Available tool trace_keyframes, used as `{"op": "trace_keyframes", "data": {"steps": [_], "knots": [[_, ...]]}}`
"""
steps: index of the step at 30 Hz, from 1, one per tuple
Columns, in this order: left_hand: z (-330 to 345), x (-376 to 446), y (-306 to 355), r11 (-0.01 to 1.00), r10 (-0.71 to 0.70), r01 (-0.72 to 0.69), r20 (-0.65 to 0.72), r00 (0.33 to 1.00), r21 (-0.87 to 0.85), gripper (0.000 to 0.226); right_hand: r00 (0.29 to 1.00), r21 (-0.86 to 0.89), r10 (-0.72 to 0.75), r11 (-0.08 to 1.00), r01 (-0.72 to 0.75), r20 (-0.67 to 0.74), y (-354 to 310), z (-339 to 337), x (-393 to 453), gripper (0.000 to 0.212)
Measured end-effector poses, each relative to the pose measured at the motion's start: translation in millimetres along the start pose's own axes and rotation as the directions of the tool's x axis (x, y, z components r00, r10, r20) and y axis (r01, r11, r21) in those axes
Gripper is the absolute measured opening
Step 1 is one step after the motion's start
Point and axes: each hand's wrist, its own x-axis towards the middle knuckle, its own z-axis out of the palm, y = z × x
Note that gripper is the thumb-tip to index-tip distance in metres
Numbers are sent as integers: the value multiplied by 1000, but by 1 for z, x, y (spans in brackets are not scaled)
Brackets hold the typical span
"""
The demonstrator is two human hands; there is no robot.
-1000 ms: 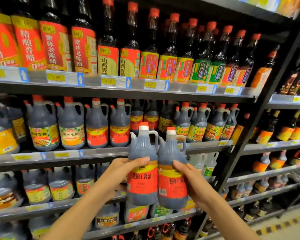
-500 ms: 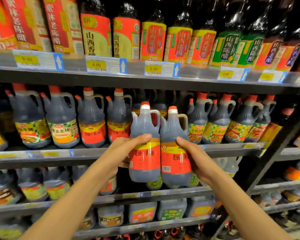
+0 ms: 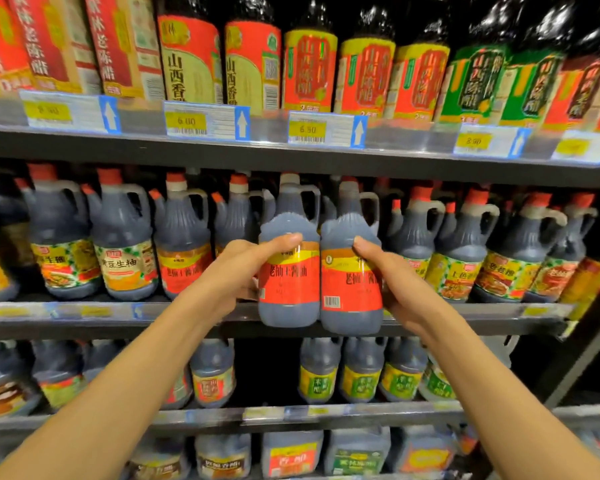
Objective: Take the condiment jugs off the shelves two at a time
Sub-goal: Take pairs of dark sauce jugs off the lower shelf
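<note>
Gripping one red-labelled jug each, the left hand (image 3: pixel 238 271) and right hand (image 3: pixel 394 289) hold left jug (image 3: pixel 288 258) and right jug (image 3: pixel 350 268) pressed together at the middle shelf (image 3: pixel 84 311); next, probably, drawing both clear.

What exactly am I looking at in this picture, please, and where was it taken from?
The picture comes from a wide-angle camera worn on a person's head, looking forward and down at their own bare arms. There is no robot. The left hand grips one dark jug with a red label, and the right hand grips a matching second jug, side by side in front of the middle shelf. Similar handled jugs fill that shelf and those below; taller bottles stand above yellow price tags.
</note>
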Motion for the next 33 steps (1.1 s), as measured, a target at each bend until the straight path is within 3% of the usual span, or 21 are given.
{"op": "trace_keyframes", "data": {"steps": [12,17,21,23,33], "knots": [[2,24,11,990,116,-118,-23,993,-82,37,995,1,-95,995,95,-30,-7,-12,31,52],[9,30,1,979,164,-167,-38,986,-119,22,984,9,-145,989,146,-102,11,-18,43,51],[11,35,-7,968,219,-226,-70,973,-111,40,976,-14,-173,985,173,-134,24,-21,51,68],[9,39,-10,962,246,-252,-71,967,-108,49,970,-24,-207,978,206,-123,26,-21,54,65],[17,56,-26,938,316,-325,-85,945,-124,52,958,-34,-269,963,267,-99,31,-25,64,75]]}}
